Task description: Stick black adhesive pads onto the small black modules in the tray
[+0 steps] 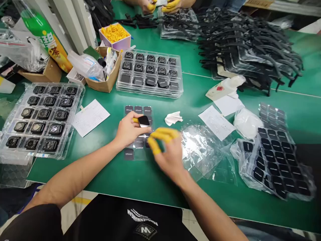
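My left hand (127, 130) is closed on a watch case (143, 121) with a glossy dark square face and no strap on it. At least one of its fingers wears a yellow finger cot. Close by on the right, my right hand (168, 150) is smeared by motion, with yellow cots on its fingers and thumb. Whether those fingers pinch anything cannot be made out. Beneath both hands lies a clear sheet of dark square stickers (129, 154), partly covered by the left hand. A crumpled white cloth (173, 118) rests just beyond the right hand.
Clear trays of watch cases stand at left (43, 113) and at the back (150, 70). Plastic film (200, 150) and sheets of black stickers (278, 160) lie rightward. Black straps (250, 43) are heaped behind. Across the table are another person's hands (173, 5).
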Demonstrator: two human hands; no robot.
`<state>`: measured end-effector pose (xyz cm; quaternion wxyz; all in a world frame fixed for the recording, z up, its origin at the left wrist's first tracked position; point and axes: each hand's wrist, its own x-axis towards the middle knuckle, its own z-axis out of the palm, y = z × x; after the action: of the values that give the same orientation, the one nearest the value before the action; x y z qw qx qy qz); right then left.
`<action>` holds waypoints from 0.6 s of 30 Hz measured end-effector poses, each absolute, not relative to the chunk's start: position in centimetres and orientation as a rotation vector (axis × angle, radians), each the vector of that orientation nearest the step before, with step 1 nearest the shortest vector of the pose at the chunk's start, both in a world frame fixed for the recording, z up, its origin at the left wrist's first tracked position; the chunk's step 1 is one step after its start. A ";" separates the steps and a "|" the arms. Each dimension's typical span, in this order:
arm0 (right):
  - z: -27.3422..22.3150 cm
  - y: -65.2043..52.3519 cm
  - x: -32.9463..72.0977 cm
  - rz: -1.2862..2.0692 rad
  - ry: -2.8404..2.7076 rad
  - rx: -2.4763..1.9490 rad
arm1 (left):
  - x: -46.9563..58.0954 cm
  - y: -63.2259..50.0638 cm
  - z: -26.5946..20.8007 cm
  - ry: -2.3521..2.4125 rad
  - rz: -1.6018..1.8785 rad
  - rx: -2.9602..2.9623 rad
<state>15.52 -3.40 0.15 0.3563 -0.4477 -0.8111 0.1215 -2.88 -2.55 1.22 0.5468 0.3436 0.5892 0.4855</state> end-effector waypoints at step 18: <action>1.3 -5.8 13.4 0.317 -2.173 -0.537 | -4.6 -1.2 0.5 1.165 1.093 0.989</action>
<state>13.42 -5.79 1.31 0.4264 -0.2151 -0.8694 0.1269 -4.60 -1.23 0.54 0.5902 0.4251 0.5006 0.4695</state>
